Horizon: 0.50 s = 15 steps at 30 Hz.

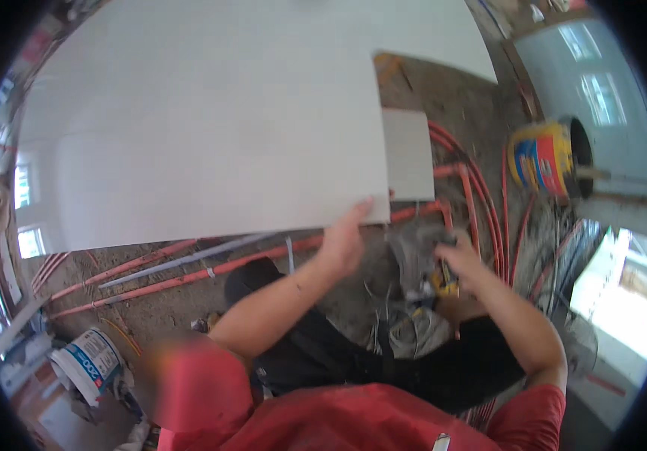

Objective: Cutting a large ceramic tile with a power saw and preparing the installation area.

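Observation:
A large glossy white panel (210,128), likely a tile or slab, spreads in front of me, with a rectangular notch at its right side. My left hand (344,239) grips its near right corner, thumb on top and the other fingers mostly hidden beneath. To the right, my right hand (460,259) is closed around a blurred grey and yellow power tool (443,284), low beside that corner. Motion and dust hide the tool's exact kind. A smaller pale piece (412,154) lies beneath the notch.
Red pipes (263,263) and a grey pipe (188,261) run over the dirt floor below the panel. At the right lies a yellow bucket (540,159) on its side. A white bucket (90,364) stands lower left. Loose cords (406,331) lie by my legs.

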Motion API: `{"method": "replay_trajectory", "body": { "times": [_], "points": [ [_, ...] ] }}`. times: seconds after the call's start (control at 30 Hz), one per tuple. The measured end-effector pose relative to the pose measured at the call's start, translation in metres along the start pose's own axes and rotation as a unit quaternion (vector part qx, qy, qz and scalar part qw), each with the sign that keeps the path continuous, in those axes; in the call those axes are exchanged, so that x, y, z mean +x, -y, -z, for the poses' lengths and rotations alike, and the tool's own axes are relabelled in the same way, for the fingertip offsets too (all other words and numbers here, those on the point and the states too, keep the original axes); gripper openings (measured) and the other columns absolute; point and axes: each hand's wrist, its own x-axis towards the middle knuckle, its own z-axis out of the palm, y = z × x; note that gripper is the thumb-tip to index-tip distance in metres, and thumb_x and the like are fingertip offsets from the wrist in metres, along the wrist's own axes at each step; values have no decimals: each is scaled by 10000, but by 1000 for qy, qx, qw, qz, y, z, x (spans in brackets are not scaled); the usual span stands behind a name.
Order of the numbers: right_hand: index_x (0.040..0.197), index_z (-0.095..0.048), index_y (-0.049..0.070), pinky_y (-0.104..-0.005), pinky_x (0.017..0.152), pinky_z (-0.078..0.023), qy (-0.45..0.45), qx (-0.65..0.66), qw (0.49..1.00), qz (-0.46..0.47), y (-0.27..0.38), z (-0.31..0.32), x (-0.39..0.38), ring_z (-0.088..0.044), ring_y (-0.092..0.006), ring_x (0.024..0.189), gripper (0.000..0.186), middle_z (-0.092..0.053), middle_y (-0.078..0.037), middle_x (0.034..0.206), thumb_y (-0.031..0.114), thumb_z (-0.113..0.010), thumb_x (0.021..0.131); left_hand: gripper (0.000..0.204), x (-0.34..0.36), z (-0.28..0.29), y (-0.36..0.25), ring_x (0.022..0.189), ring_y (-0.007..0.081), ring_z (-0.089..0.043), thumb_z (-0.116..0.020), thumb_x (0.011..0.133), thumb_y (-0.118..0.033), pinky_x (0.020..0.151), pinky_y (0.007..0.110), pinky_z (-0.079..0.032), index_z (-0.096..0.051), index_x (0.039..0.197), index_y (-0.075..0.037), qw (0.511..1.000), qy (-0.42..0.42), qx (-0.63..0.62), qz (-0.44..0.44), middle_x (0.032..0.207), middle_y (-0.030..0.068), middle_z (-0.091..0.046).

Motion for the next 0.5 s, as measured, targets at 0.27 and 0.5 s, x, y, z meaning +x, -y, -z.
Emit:
{"method": "replay_trajectory", "body": {
  "times": [0.27,0.5],
  "points": [
    [829,-670,46,-432,661,-562,155,107,933,-307,-17,-47,46,-670,-264,698,87,-681,-97,794,133,-673,832,341,-17,1,-20,1112,238,-635,-552,998,-146,972,414,-510,-568,1306,-2,987,57,-150,30,1220,121,-663],
    [1116,-649,-22,-515,867,-590,244,70,922,-293,-19,-50,142,-724,-344,911,251,-718,-170,1001,110,-635,902,342,-23,0,-16,999,218,-655,-558,1008,-294,856,381,-521,-607,1214,-27,992,18,-122,38,1076,90,-675]
  ]
}}
